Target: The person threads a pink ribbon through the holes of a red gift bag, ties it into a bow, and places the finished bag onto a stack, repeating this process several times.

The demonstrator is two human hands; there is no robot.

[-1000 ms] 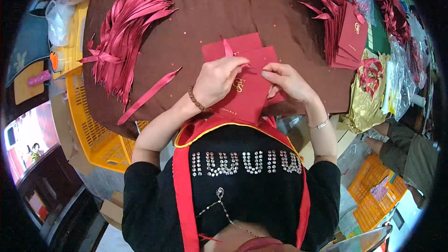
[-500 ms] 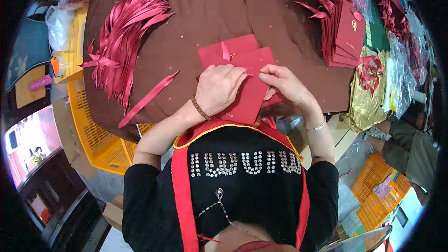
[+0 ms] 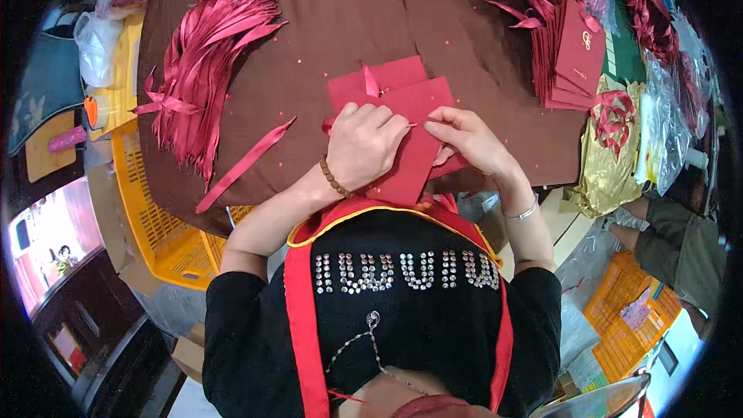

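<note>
Pinching a ribbon (image 3: 412, 125), the left hand (image 3: 362, 149) partly hides the red card (image 3: 416, 155); whether the right hand (image 3: 470, 139) pinches anything is unclear.

Brown-clothed table (image 3: 340, 15), orange crate (image 3: 174, 254) at left, second crate (image 3: 615, 282) lower right, bright opening (image 3: 50, 236) far left, dark furniture (image 3: 81, 302) below it, pale floor (image 3: 689, 340)

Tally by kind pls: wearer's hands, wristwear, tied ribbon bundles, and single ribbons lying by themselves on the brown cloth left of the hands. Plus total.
Hands: 2 (left hand, right hand)
Wristwear: 2 (beaded bracelet, metal bangle)
Tied ribbon bundles: 1 (ribbon bundle)
Single ribbons: 1 (loose ribbon)
Total: 6
</note>
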